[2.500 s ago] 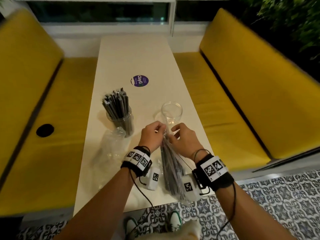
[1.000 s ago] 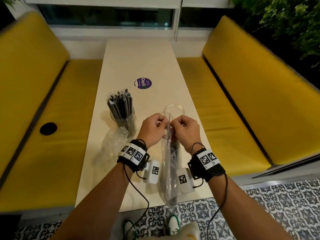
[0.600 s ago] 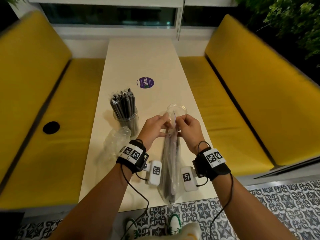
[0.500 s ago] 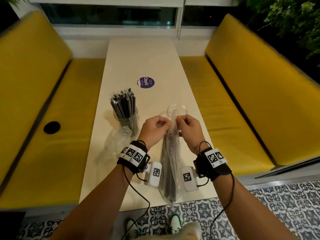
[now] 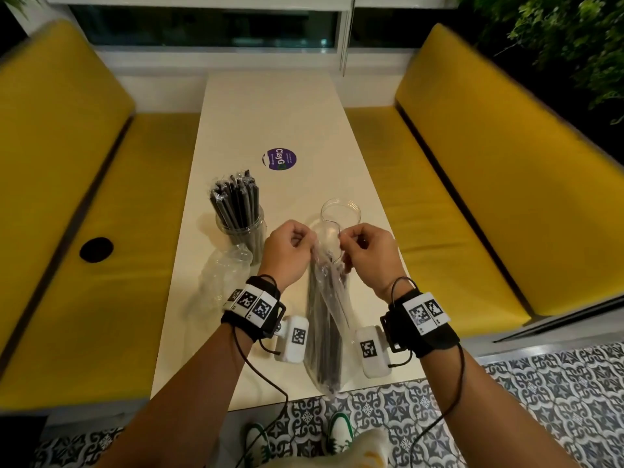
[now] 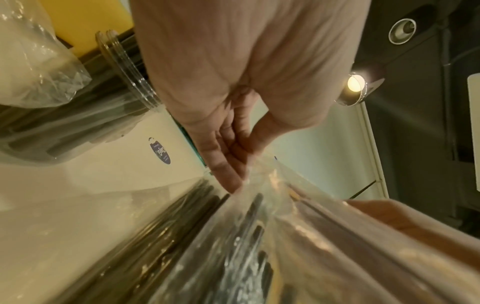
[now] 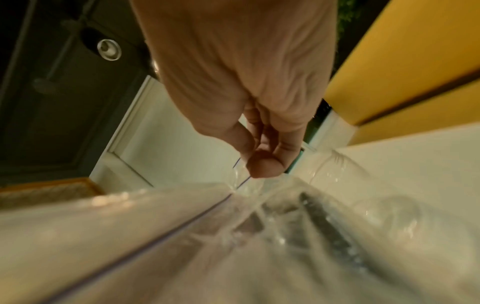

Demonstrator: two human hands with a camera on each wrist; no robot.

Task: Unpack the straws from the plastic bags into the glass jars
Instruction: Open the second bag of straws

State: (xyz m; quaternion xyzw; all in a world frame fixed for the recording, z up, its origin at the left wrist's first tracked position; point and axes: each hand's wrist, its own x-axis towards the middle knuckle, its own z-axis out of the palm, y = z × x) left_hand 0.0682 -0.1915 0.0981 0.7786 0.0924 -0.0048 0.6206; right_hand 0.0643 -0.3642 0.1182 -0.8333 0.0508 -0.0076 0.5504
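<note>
A clear plastic bag [image 5: 327,319] full of dark straws hangs upright over the near end of the white table [image 5: 270,106]. My left hand [image 5: 287,251] pinches the left side of the bag's mouth and my right hand [image 5: 366,255] pinches the right side, pulling the mouth apart. In the left wrist view the fingers [image 6: 226,164] grip the film above the straws [image 6: 249,236]; in the right wrist view the thumb [image 7: 262,166] presses on the bag's top edge [image 7: 241,185]. An empty glass jar [image 5: 340,216] stands just beyond my hands. A second jar [image 5: 241,228] on the left holds dark straws.
A crumpled empty plastic bag [image 5: 219,278] lies left of my left wrist, beside the filled jar. A purple round sticker [image 5: 279,159] sits mid-table. Yellow benches [image 5: 439,184] flank the table on both sides. Patterned floor tiles [image 5: 540,400] lie below the near edge.
My hands have moved apart at the bag's top, widening its mouth. The bag still hangs upright between my wrists, and both jars stay where they were.
</note>
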